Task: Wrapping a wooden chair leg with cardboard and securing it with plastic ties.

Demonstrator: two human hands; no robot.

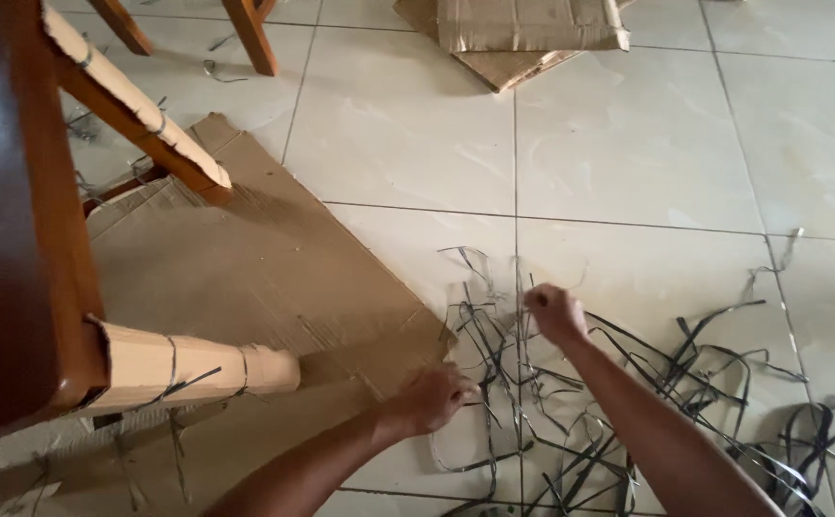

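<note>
A tangle of dark plastic packing straps lies spread over the pale tiled floor. My right hand is closed on a strap at the upper edge of the tangle. My left hand is closed too, pinching what looks like the same strap lower down, at the corner of a flat cardboard sheet. The strap between my hands is thin and partly blurred.
A wooden chair stands at the left, its legs wrapped in cardboard and tied with straps. Another folded cardboard stack lies at the top. More wooden legs stand at the upper left.
</note>
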